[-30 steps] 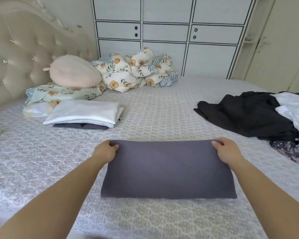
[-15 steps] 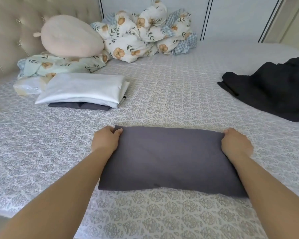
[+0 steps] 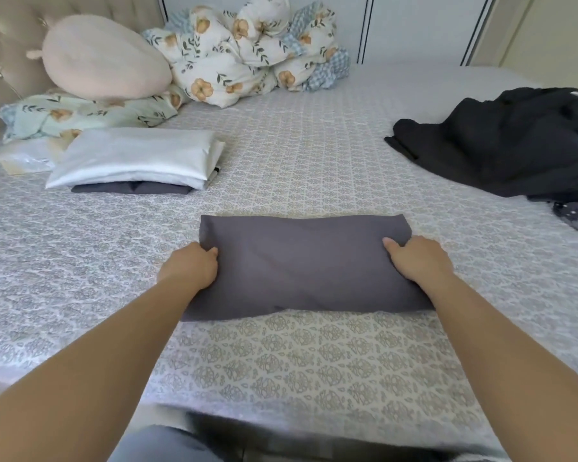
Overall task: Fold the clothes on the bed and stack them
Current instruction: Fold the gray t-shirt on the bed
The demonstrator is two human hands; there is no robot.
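Head view: left hand (image 3: 189, 266) and right hand (image 3: 416, 261) cover grey cloth (image 3: 301, 265) edges.

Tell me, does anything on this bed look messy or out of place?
Yes: the black garment lies crumpled in a heap at the bed's right side, still unfolded, unlike the neat white-and-grey stack on the left.
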